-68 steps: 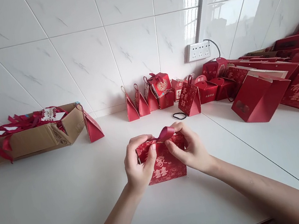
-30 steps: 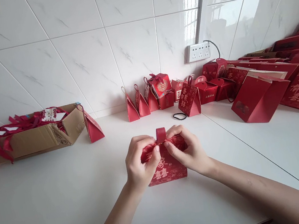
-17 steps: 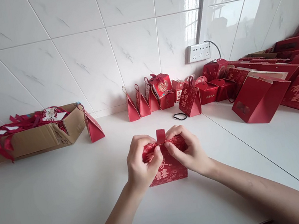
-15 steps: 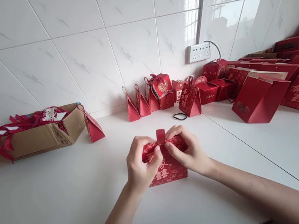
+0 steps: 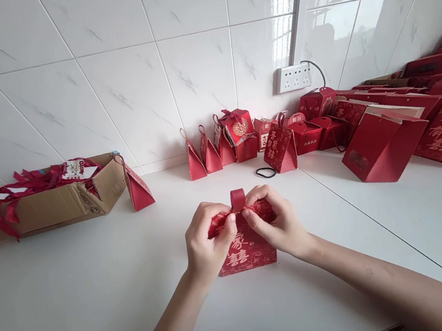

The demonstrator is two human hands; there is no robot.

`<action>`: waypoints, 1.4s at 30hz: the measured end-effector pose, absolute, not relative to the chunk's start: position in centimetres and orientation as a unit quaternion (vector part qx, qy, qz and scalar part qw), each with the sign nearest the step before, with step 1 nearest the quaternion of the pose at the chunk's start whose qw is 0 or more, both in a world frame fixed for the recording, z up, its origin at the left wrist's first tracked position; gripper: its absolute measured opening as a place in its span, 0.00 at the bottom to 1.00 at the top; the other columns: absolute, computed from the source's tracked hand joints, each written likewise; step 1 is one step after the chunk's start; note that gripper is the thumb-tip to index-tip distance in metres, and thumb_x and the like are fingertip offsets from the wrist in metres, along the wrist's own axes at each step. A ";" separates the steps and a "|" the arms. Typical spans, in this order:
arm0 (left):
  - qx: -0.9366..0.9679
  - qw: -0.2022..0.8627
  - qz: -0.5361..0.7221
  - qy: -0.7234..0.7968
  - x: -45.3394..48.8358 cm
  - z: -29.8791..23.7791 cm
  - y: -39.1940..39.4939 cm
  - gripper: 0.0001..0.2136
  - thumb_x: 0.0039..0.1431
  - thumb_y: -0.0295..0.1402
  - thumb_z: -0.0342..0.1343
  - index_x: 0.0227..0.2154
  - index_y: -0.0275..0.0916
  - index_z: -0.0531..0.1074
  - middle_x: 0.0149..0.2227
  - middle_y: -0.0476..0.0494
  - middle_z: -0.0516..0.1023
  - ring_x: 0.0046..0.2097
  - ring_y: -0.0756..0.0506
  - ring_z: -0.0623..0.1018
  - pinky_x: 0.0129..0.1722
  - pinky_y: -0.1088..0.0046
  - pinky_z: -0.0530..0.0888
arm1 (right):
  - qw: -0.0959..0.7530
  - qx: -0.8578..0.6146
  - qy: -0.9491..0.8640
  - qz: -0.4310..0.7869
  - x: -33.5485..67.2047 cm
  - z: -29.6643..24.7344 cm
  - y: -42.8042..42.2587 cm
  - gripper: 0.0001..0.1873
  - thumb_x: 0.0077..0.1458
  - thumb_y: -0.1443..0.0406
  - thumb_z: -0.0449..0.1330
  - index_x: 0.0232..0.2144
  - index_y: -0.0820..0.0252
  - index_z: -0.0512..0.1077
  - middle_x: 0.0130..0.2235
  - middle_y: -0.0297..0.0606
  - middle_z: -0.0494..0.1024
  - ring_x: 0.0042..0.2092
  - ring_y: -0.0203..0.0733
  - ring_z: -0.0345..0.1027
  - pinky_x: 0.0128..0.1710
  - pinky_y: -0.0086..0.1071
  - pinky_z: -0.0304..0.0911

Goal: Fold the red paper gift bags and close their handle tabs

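A red paper gift box (image 5: 250, 251) with pale printed characters stands upright on the white table (image 5: 99, 301), its front towards me. From its top rises a loop of dark red ribbon (image 5: 238, 200). My left hand (image 5: 209, 241) pinches the top edge just left of the loop, thumb in front and fingers behind. On the other side of the loop, my right hand (image 5: 276, 223) pinches the same edge in the same way. Both thumbtips lie close together below the ribbon. The fingertips behind the box top are hidden.
An open cardboard carton (image 5: 41, 211) with red ribbons and tags lies at the left, beside a small red box (image 5: 138, 187). More red gift boxes (image 5: 280, 146) stand along the tiled wall, near a black cord loop (image 5: 265, 173). Large red bags (image 5: 388, 141) fill the right. A power strip (image 5: 293, 78) hangs above.
Almost nothing differs. Both hands keep their pinch on the box top, with the left hand shifted very slightly left and the ribbon loop looking a touch wider.
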State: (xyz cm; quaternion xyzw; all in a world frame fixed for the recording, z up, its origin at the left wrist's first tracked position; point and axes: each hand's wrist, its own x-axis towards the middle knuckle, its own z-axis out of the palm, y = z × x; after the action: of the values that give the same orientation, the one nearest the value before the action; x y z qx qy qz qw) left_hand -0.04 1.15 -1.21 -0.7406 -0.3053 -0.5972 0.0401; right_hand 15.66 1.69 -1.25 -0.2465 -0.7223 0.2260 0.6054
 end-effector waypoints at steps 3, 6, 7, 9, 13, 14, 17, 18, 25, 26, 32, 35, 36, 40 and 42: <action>-0.739 0.040 -0.598 -0.307 0.0 -1.1 1.1 0.04 0.60 0.24 0.55 0.33 0.40 0.68 0.29 0.52 0.71 0.29 0.54 0.73 0.28 0.81 0.72 | 0.601 -0.251 -0.723 0.228 15.7 -1.3 1.7 0.06 0.59 0.70 0.56 0.33 0.54 0.62 0.28 0.28 0.68 0.26 0.31 0.61 0.25 0.24 0.60; -0.738 0.038 -0.595 -0.315 0.0 -1.0 1.0 0.04 0.60 0.25 0.55 0.33 0.40 0.68 0.29 0.51 0.72 0.29 0.53 0.74 0.28 0.80 0.73 | 0.596 -0.258 -0.726 0.227 15.7 -1.4 1.8 0.05 0.59 0.69 0.56 0.34 0.54 0.62 0.28 0.28 0.68 0.26 0.31 0.61 0.26 0.25 0.60; -0.738 0.036 -0.594 -0.318 0.0 -1.0 1.0 0.03 0.60 0.25 0.55 0.33 0.40 0.68 0.29 0.51 0.73 0.29 0.53 0.74 0.28 0.80 0.73 | 0.594 -0.260 -0.726 0.228 15.7 -1.4 1.8 0.05 0.60 0.69 0.56 0.34 0.54 0.62 0.28 0.28 0.68 0.26 0.31 0.61 0.25 0.25 0.60; -0.737 0.032 -0.594 -0.321 0.0 -0.9 0.9 0.03 0.60 0.26 0.55 0.33 0.40 0.69 0.29 0.51 0.73 0.30 0.52 0.75 0.29 0.79 0.73 | 0.591 -0.264 -0.726 0.230 15.7 -1.4 1.8 0.05 0.60 0.68 0.55 0.34 0.54 0.62 0.27 0.28 0.68 0.26 0.31 0.60 0.25 0.25 0.59; -0.737 0.024 -0.595 -0.319 -0.1 -0.8 0.9 0.03 0.59 0.25 0.55 0.32 0.40 0.69 0.29 0.51 0.73 0.30 0.53 0.75 0.29 0.80 0.73 | 0.585 -0.274 -0.726 0.236 15.7 -1.4 1.8 0.04 0.60 0.67 0.56 0.34 0.54 0.62 0.26 0.28 0.68 0.25 0.32 0.60 0.24 0.26 0.58; -0.737 0.023 -0.595 -0.319 -0.1 -0.8 0.9 0.04 0.59 0.25 0.55 0.32 0.40 0.69 0.29 0.51 0.73 0.29 0.52 0.75 0.29 0.80 0.73 | 0.583 -0.276 -0.726 0.238 15.7 -1.4 1.8 0.04 0.60 0.67 0.56 0.33 0.54 0.62 0.26 0.28 0.68 0.25 0.33 0.61 0.24 0.27 0.59; -0.737 0.021 -0.596 -0.319 -0.1 -0.8 0.9 0.03 0.59 0.25 0.55 0.32 0.40 0.69 0.28 0.51 0.73 0.29 0.52 0.75 0.29 0.79 0.74 | 0.580 -0.280 -0.726 0.241 15.7 -1.3 1.8 0.05 0.59 0.66 0.56 0.33 0.54 0.61 0.27 0.29 0.69 0.26 0.34 0.62 0.24 0.28 0.60; -0.737 0.021 -0.596 -0.319 -0.1 -0.7 0.9 0.03 0.60 0.25 0.55 0.32 0.40 0.69 0.28 0.51 0.73 0.29 0.52 0.75 0.29 0.79 0.74 | 0.580 -0.281 -0.726 0.240 15.7 -1.3 1.8 0.04 0.59 0.66 0.56 0.33 0.54 0.61 0.27 0.30 0.69 0.27 0.34 0.63 0.24 0.28 0.60; -0.736 0.021 -0.601 -0.311 0.0 -0.9 0.9 0.04 0.60 0.25 0.55 0.33 0.40 0.68 0.29 0.51 0.73 0.30 0.53 0.74 0.29 0.80 0.73 | 0.589 -0.262 -0.725 0.243 15.8 -1.1 1.7 0.04 0.58 0.67 0.55 0.33 0.55 0.62 0.29 0.33 0.72 0.30 0.37 0.66 0.27 0.29 0.63; -0.736 0.019 -0.602 -0.309 0.1 -0.9 0.9 0.04 0.60 0.25 0.55 0.33 0.40 0.68 0.29 0.51 0.72 0.30 0.53 0.74 0.29 0.80 0.73 | 0.588 -0.258 -0.726 0.245 15.8 -1.1 1.7 0.04 0.58 0.68 0.55 0.33 0.55 0.62 0.30 0.33 0.72 0.31 0.37 0.67 0.28 0.30 0.63; -0.733 0.015 -0.608 -0.305 0.1 -1.0 0.9 0.04 0.60 0.24 0.55 0.33 0.40 0.68 0.29 0.51 0.73 0.30 0.53 0.74 0.29 0.80 0.73 | 0.589 -0.254 -0.728 0.243 15.8 -1.2 1.8 0.04 0.58 0.68 0.55 0.33 0.55 0.62 0.30 0.33 0.71 0.30 0.35 0.65 0.28 0.29 0.63; -0.731 0.016 -0.609 -0.308 0.1 -1.1 0.9 0.03 0.60 0.26 0.55 0.33 0.40 0.68 0.29 0.50 0.74 0.30 0.52 0.75 0.28 0.80 0.73 | 0.588 -0.260 -0.727 0.240 15.8 -1.2 1.8 0.04 0.59 0.67 0.55 0.33 0.55 0.62 0.28 0.31 0.70 0.27 0.34 0.63 0.26 0.28 0.61; -0.730 0.016 -0.609 -0.310 0.1 -1.1 0.9 0.03 0.60 0.26 0.55 0.32 0.40 0.68 0.29 0.50 0.74 0.30 0.52 0.75 0.27 0.79 0.73 | 0.587 -0.261 -0.727 0.240 15.8 -1.2 1.8 0.04 0.59 0.67 0.55 0.33 0.55 0.62 0.28 0.31 0.69 0.27 0.34 0.62 0.25 0.28 0.61; -0.731 0.008 -0.608 -0.310 0.1 -1.1 0.9 0.03 0.59 0.26 0.56 0.33 0.40 0.69 0.30 0.50 0.74 0.30 0.52 0.75 0.27 0.79 0.73 | 0.587 -0.260 -0.728 0.240 15.8 -1.1 1.7 0.04 0.59 0.67 0.55 0.32 0.55 0.62 0.27 0.30 0.69 0.26 0.33 0.61 0.25 0.28 0.60; -0.731 0.006 -0.607 -0.311 0.1 -1.2 0.8 0.03 0.58 0.26 0.57 0.34 0.40 0.69 0.30 0.50 0.74 0.30 0.52 0.75 0.27 0.79 0.73 | 0.588 -0.256 -0.728 0.241 15.8 -1.0 1.7 0.04 0.59 0.67 0.55 0.32 0.55 0.62 0.26 0.29 0.68 0.26 0.33 0.61 0.24 0.28 0.60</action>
State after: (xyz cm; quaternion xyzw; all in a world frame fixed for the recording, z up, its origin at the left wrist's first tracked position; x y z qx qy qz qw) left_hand 0.07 0.84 -1.16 -0.7315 -0.3111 -0.6067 0.0061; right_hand 15.82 1.65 -1.03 -0.2561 -0.7282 0.2408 0.5884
